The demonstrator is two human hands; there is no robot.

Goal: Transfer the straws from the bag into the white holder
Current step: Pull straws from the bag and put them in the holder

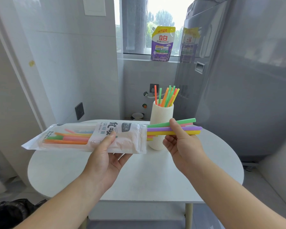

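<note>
A bunch of thick plastic straws [162,129], green, pink, purple and yellow, sticks out sideways from the open end of a clear plastic bag with printed lettering [96,138]. The right hand [182,142] pinches these straws, thumb on top and fingers underneath, with their far ends reaching past the hand to the right. More orange, pink and green straws lie inside the bag toward its sealed left end. The left hand [106,156] grips the bag near its middle and holds it level above the round white bench [139,176]. Just behind the bag's mouth stands the ribbed white cylindrical holder [161,126] on the bench, with thin straws in green, orange, yellow and red [168,95] standing up in it. A purple detergent pouch [162,44] sits on the window sill behind, and a grey washing machine [246,80] stands to the right.
</note>
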